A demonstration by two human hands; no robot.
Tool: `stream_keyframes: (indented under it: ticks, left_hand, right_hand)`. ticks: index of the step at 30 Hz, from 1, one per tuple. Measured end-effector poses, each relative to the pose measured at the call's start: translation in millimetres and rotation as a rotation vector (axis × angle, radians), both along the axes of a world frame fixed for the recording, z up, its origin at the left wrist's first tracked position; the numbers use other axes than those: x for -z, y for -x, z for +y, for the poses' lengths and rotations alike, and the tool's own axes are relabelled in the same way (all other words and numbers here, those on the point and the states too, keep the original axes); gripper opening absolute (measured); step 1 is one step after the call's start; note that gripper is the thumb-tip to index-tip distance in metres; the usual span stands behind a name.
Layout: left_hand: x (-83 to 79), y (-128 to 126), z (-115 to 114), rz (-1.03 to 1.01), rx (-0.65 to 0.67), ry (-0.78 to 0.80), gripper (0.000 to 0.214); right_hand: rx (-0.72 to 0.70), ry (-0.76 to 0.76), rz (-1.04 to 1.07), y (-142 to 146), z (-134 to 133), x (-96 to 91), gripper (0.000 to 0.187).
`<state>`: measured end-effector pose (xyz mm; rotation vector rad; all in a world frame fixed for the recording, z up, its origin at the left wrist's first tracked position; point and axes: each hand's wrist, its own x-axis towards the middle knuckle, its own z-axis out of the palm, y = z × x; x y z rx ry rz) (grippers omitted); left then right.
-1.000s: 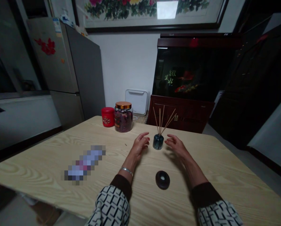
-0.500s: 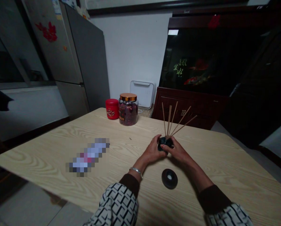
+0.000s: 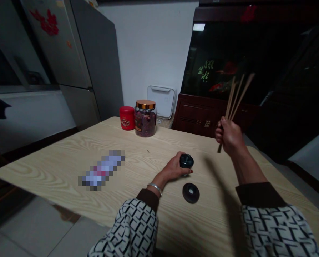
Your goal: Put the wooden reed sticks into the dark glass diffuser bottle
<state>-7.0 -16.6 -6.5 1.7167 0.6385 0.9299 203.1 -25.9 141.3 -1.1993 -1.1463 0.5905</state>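
A small dark glass diffuser bottle stands on the table, with the fingers of my left hand wrapped around its left side. My right hand is raised over the right part of the table, closed on a bundle of thin reed sticks. The reeds fan out upward from the fist, and their darker lower ends poke out below it. Just in front of the bottle lies a round black disc with a pale centre, flat on the wood.
On the light wooden table a blurred-out flat item lies at left. A red canister and a jar of dried flowers with a copper lid stand at the back. Behind are a fridge and a dark fish tank.
My right hand has left the bottle and moved up and right, taking the reeds out of it. My left hand stays at the bottle. The view has tilted slightly down.
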Motion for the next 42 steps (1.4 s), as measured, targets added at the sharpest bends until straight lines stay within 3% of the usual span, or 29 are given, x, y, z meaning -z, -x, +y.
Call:
stream_keyframes:
  ticks: [3,6,8,10,12,14,17,20,22,25,27,29,32,36,39,42]
  left_hand:
    - [-0.7,0.2,-0.5,0.008,-0.009,0.01,0.07]
    - [-0.4,0.0,-0.7,-0.008,-0.007,0.028,0.07]
    - [0.0,0.1,-1.0,-0.021,-0.005,0.036,0.07]
    - [0.2,0.3,-1.2,-0.023,-0.002,0.036,0.07]
    - [0.3,0.5,-1.2,-0.021,0.005,0.035,0.07]
    - [0.5,0.5,-0.7,-0.017,0.008,0.031,0.071]
    - [1.1,0.0,0.5,0.003,0.002,0.025,0.074]
    - [1.6,-0.2,1.6,0.011,0.004,0.024,0.075]
    - [1.8,0.1,2.1,0.009,0.011,0.021,0.075]
    - [2.5,0.6,2.6,-0.007,0.034,0.021,0.075]
    - [3.4,0.8,2.8,-0.022,0.048,0.015,0.075]
    - [4.5,0.7,3.1,-0.039,0.055,0.009,0.075]
    - [5.4,0.4,3.2,-0.045,0.063,0.013,0.075]
    - [3.9,0.8,1.9,-0.01,0.036,0.018,0.075]
    - [1.9,1.4,0.8,-0.009,0.024,0.006,0.074]
    - [1.0,1.4,1.0,-0.003,0.023,-0.016,0.073]
  right_hand:
    - [0.262,0.384,-0.717,-51.5,-20.9,27.0,0.032]
    - [0.282,0.753,-1.185,-71.3,-51.6,80.9,0.025]
    - [0.244,0.808,-1.289,-69.6,-69.0,112.9,0.029]
    - [0.247,0.755,-1.358,-63.4,-80.1,132.1,0.032]
    - [0.262,0.677,-1.427,-57.5,-85.4,136.6,0.034]
    - [0.265,0.621,-1.452,-52.1,-88.6,129.4,0.035]
    - [0.187,0.549,-1.293,-36.4,-97.5,106.6,0.038]
    - [-0.153,0.491,-1.061,-2.9,-113.2,83.7,0.043]
    - [-0.424,0.451,-1.058,24.9,-122.5,75.2,0.055]
    - [-0.547,0.461,-1.164,55.7,-128.5,74.2,0.068]
    - [-0.559,0.459,-1.161,60.6,-128.2,75.3,0.061]
    - [-0.57,0.416,-1.028,54.4,-125.3,71.9,0.054]
    - [-0.511,0.264,-0.617,40.8,-113.4,56.8,0.05]
    - [-0.285,0.003,-0.061,43.9,-79.3,43.9,0.049]
    - [-0.19,-0.053,0.131,56.4,-51.8,56.1,0.051]
    - [-0.178,-0.061,0.107,63.0,-37.1,76.2,0.05]
